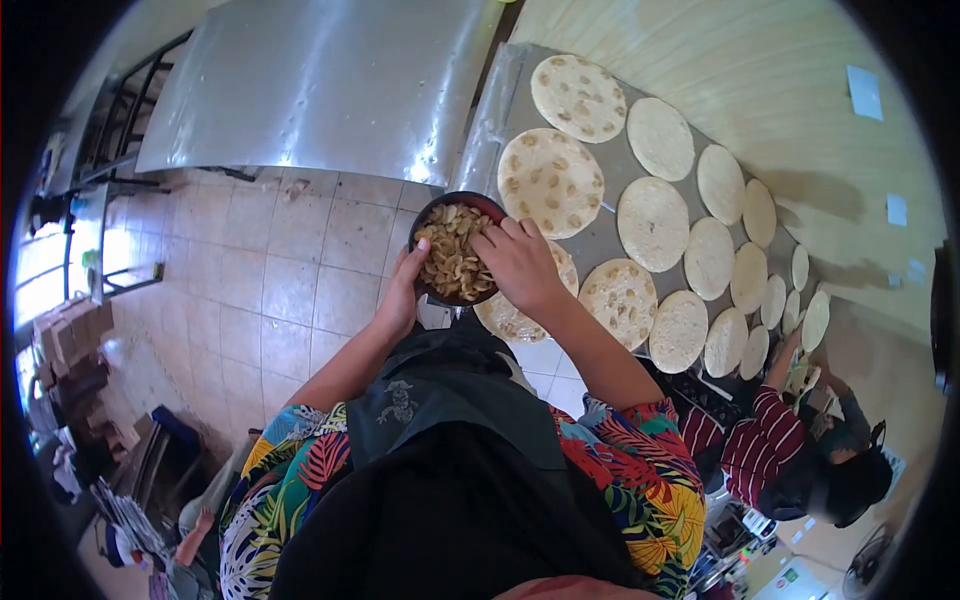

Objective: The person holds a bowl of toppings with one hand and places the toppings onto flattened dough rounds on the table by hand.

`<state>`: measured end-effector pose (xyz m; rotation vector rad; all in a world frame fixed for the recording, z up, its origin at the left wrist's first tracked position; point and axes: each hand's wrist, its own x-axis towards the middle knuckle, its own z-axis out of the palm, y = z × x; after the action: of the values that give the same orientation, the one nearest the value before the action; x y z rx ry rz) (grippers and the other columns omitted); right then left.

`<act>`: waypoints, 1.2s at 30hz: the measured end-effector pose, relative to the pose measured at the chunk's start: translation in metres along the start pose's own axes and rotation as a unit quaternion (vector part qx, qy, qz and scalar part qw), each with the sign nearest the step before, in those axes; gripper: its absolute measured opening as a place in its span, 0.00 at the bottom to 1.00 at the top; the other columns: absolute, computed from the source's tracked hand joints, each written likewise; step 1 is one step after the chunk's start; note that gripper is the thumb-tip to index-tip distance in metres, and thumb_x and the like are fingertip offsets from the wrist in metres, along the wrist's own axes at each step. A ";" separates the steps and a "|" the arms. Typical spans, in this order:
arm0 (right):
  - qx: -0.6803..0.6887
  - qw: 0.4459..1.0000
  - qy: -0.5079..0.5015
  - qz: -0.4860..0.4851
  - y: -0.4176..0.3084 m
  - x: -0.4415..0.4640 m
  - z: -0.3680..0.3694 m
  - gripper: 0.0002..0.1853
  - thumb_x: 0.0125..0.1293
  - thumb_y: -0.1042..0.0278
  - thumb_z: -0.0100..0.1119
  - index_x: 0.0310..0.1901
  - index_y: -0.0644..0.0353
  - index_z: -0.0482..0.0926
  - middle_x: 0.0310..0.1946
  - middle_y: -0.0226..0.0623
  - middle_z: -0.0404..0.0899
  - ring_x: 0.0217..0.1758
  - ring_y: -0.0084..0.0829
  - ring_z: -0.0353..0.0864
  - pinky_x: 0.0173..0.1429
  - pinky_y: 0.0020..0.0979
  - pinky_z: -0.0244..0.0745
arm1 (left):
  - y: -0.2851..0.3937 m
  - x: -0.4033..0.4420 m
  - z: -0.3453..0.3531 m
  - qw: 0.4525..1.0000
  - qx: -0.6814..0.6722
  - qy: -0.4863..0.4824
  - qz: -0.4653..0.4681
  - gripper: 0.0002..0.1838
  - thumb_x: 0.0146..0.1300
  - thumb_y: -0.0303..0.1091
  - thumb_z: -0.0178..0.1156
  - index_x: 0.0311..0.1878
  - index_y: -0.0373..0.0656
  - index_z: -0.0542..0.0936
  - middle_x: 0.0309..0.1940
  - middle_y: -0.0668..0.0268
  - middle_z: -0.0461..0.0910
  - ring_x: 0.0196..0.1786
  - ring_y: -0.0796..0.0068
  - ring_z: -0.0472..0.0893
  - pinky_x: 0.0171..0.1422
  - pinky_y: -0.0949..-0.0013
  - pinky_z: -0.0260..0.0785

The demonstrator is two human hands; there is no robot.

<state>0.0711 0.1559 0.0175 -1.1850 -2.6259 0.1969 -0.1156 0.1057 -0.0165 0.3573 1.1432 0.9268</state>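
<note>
A dark round bowl [488, 204] with a reddish inside is full of brownish slices that look like mushroom slices [452, 250]. My left hand [403, 288] holds the bowl from its left side, the thumb over the rim. Inside the bowl's right side, my right hand [522, 262] has its fingers curled down into the slices; the fingertips are partly hidden. Just beyond sits a round flat dough base [552, 180] dotted with slices. Another topped base [578, 98] lies behind it, and one [618, 303] is to the right of my right hand.
Several plain dough bases [653, 222] lie in rows along the metal table [590, 232]. Another steel table [320, 85] stands ahead to the left, above a tiled floor [290, 250]. A co-worker in a striped shirt [765, 435] is at the table's far right end.
</note>
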 end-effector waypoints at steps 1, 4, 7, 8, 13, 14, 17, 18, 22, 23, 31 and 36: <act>-0.009 1.000 -0.002 0.008 -0.001 -0.004 0.003 0.05 0.53 0.68 0.51 0.31 0.53 0.76 0.28 0.28 0.73 0.39 0.27 0.71 0.45 0.30 0.63 | -0.001 -0.002 0.000 1.000 0.001 -0.002 -0.010 0.32 0.64 0.56 0.51 0.60 0.39 0.63 0.54 0.61 0.72 0.57 0.70 0.72 0.62 0.64 0.63; 0.022 0.999 0.002 0.039 0.000 -0.011 0.001 0.05 0.52 0.69 0.53 0.32 0.55 0.76 0.28 0.29 0.75 0.39 0.28 0.71 0.46 0.31 0.63 | -0.001 0.001 0.003 0.999 0.007 -0.024 -0.022 0.32 0.64 0.56 0.50 0.60 0.38 0.63 0.54 0.60 0.72 0.57 0.70 0.72 0.62 0.65 0.64; 0.127 0.988 0.028 0.083 -0.010 -0.015 -0.017 0.08 0.50 0.74 0.57 0.35 0.57 0.78 0.31 0.30 0.78 0.39 0.29 0.73 0.46 0.32 0.65 | 0.008 -0.009 0.006 0.998 0.014 -0.057 -0.022 0.32 0.65 0.56 0.49 0.60 0.37 0.64 0.54 0.59 0.72 0.56 0.71 0.73 0.62 0.65 0.64; 0.192 0.975 0.047 0.104 -0.010 -0.016 -0.023 0.12 0.50 0.78 0.60 0.38 0.58 0.79 0.33 0.30 0.80 0.37 0.28 0.75 0.44 0.31 0.67 | 0.014 -0.011 0.009 0.997 0.017 -0.067 -0.020 0.32 0.65 0.56 0.49 0.60 0.37 0.65 0.54 0.59 0.73 0.56 0.71 0.74 0.62 0.65 0.64; 0.591 0.747 0.047 0.301 0.007 -0.011 -0.021 0.11 0.59 0.80 0.56 0.45 0.64 0.78 0.35 0.33 0.80 0.34 0.24 0.79 0.37 0.25 0.75 | 0.028 -0.011 0.009 0.997 0.006 -0.072 -0.027 0.32 0.65 0.56 0.49 0.59 0.36 0.66 0.53 0.59 0.73 0.55 0.71 0.74 0.61 0.65 0.65; 0.646 0.686 0.062 0.330 0.012 -0.010 -0.023 0.12 0.61 0.80 0.54 0.47 0.66 0.77 0.35 0.34 0.79 0.33 0.23 0.81 0.35 0.24 0.76 | 0.028 -0.012 0.007 0.997 0.006 -0.072 -0.019 0.32 0.65 0.57 0.49 0.59 0.36 0.67 0.53 0.59 0.73 0.56 0.71 0.74 0.61 0.65 0.65; 0.682 0.642 0.054 0.345 0.017 -0.003 -0.034 0.12 0.61 0.81 0.54 0.47 0.67 0.76 0.34 0.35 0.79 0.36 0.27 0.82 0.37 0.24 0.78 | 0.027 -0.012 0.002 0.998 0.003 -0.055 -0.004 0.32 0.64 0.57 0.49 0.58 0.37 0.67 0.53 0.60 0.74 0.55 0.72 0.74 0.61 0.66 0.65; 0.701 0.622 0.055 0.345 0.027 -0.001 -0.032 0.13 0.61 0.81 0.54 0.48 0.67 0.76 0.34 0.35 0.79 0.36 0.28 0.82 0.38 0.25 0.78 | 0.024 -0.006 0.004 0.999 0.002 -0.047 -0.001 0.32 0.64 0.57 0.49 0.58 0.37 0.67 0.53 0.60 0.74 0.55 0.72 0.74 0.61 0.66 0.65; 0.717 0.614 0.069 0.322 0.039 0.003 -0.034 0.13 0.61 0.80 0.54 0.48 0.67 0.75 0.35 0.37 0.79 0.37 0.28 0.82 0.40 0.27 0.79 | 0.021 -0.003 0.004 1.000 -0.005 -0.029 0.011 0.32 0.64 0.57 0.49 0.58 0.38 0.67 0.53 0.62 0.74 0.55 0.73 0.74 0.60 0.67 0.65; 0.715 0.617 0.069 0.322 0.044 0.004 -0.034 0.13 0.61 0.80 0.54 0.48 0.67 0.75 0.35 0.37 0.79 0.37 0.28 0.82 0.40 0.27 0.79 | 0.021 -0.003 0.004 1.000 -0.008 -0.025 0.009 0.32 0.64 0.57 0.49 0.58 0.39 0.67 0.53 0.62 0.73 0.55 0.73 0.73 0.59 0.68 0.65; 0.670 0.662 0.075 0.327 0.075 0.007 -0.027 0.09 0.60 0.78 0.57 0.43 0.67 0.78 0.33 0.37 0.80 0.34 0.25 0.80 0.41 0.24 0.77 | 0.013 -0.001 0.001 1.000 -0.028 -0.008 0.010 0.32 0.64 0.58 0.48 0.59 0.38 0.66 0.56 0.61 0.71 0.59 0.73 0.69 0.65 0.66 0.58; 0.660 0.665 0.095 0.336 0.077 0.007 -0.024 0.09 0.60 0.78 0.58 0.42 0.67 0.78 0.31 0.36 0.80 0.32 0.23 0.79 0.40 0.24 0.77 | 0.016 -0.003 0.007 0.999 -0.030 -0.015 0.024 0.33 0.65 0.58 0.48 0.59 0.38 0.66 0.56 0.59 0.71 0.60 0.70 0.70 0.65 0.64 0.58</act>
<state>0.1282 0.2126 0.0244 -1.2472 -1.0205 1.6186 -0.1168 0.1138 -0.0010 0.3494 1.0817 0.9918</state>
